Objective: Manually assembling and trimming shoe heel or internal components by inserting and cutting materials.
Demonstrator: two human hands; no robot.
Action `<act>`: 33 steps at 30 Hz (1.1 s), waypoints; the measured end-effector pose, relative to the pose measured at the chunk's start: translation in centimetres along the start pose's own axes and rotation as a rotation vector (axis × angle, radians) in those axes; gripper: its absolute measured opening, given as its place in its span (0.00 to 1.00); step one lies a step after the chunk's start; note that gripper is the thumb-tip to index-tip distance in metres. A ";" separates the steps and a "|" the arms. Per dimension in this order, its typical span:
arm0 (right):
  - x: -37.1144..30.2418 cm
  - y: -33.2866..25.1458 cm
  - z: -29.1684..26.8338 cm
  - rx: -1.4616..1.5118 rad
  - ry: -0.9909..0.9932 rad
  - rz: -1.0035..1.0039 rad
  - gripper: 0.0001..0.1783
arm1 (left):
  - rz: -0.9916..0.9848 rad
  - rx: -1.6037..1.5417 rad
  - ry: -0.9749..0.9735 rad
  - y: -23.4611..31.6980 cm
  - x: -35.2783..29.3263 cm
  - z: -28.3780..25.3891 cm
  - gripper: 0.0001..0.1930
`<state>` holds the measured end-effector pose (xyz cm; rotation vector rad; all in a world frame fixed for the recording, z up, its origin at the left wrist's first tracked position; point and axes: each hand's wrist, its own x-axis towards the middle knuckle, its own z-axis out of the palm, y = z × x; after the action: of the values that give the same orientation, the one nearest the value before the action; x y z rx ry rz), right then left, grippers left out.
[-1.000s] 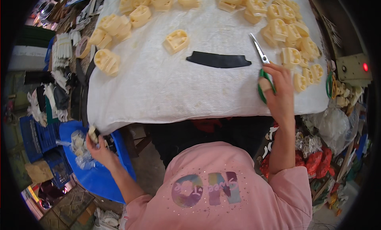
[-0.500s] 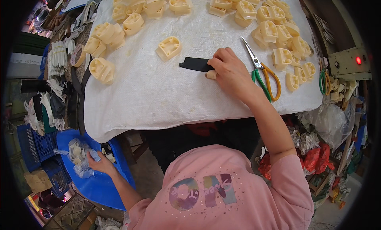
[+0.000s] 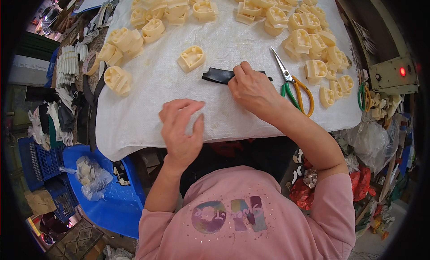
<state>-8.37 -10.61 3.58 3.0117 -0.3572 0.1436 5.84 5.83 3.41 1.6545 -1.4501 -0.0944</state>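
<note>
Under my right hand (image 3: 255,87) lies a black strip (image 3: 217,75), flat and folded-looking. My fingers are pinched on its middle, and its ends stick out on both sides; whether it is fabric or rubber I cannot tell. My left hand (image 3: 181,127) is over the near part of the white-covered table (image 3: 148,80), fingers apart, holding nothing. A single cream moulded part (image 3: 191,58) with a rounded end and hollows sits beyond the strip's left end. Just right of my right hand rest scissors (image 3: 291,83) with one green and one yellow handle, blades pointing away.
Several cream parts are heaped at the far left (image 3: 127,41) and far right (image 3: 298,42) of the table. Below its left side stands a blue basin (image 3: 101,210) containing a clear plastic bag (image 3: 92,179). A metal box with a red light (image 3: 378,76) is at the right.
My left hand has come up from the blue basin to above the table. The black strip now shows on both sides of my right hand, whose grip has shifted slightly.
</note>
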 end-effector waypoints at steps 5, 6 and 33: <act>-0.7 2.8 1.0 0.468 0.090 0.190 0.06 | -0.015 0.018 -0.232 0.8 1.1 1.8 0.17; -0.9 3.2 1.0 0.466 0.090 0.190 0.06 | -0.017 -0.003 -0.288 0.8 1.3 2.2 0.17; 4.6 -2.6 0.1 0.902 0.384 0.134 0.26 | -0.583 -1.304 0.504 -1.9 1.2 0.4 0.24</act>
<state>-3.28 -9.14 3.73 3.6640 -0.5703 1.1618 7.42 4.46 2.52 0.8075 -0.2604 -0.7198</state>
